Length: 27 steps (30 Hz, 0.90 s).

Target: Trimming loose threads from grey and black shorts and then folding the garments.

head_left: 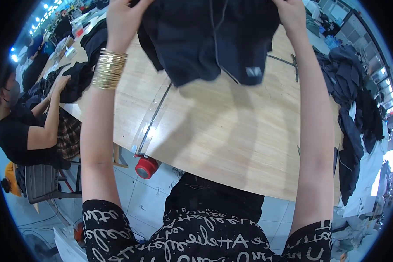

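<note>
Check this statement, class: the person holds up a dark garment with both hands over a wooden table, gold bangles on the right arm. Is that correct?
Not quite. The head view shows the gold bangles on the left arm, not the right. The rest stands: left hand and right hand hold up the dark garment over the wooden table.

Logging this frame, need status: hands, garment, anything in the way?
Left hand and right hand holding dark garment by opposite sides. Garment raised over wooden table. Clothing heap at far right, not blocking.
</note>
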### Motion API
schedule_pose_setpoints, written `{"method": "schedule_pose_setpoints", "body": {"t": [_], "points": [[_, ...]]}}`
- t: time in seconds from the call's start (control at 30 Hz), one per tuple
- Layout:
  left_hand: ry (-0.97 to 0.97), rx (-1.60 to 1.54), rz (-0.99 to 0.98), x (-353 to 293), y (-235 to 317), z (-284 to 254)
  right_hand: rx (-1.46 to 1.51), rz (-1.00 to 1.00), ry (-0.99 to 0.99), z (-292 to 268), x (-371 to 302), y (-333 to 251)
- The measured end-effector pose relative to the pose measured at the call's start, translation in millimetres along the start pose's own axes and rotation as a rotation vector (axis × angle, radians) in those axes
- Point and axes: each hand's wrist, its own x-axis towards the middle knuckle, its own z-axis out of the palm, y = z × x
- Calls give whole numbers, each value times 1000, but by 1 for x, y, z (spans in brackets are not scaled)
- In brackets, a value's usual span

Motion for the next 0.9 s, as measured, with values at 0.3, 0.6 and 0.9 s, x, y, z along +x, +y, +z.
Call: {"method": "schedule_pose_setpoints", "body": {"t": [0.3,0.6,0.9], "points": [[-672,-733,-1275,-140,17,-9,378,793,-586,4,-127,13],[-472,20,-668,-221,66,9,-399,443,-483,-50,-281,39],[-740,-72,-378,-189,60,24,-832,756,-407,-189,-390,10]]}}
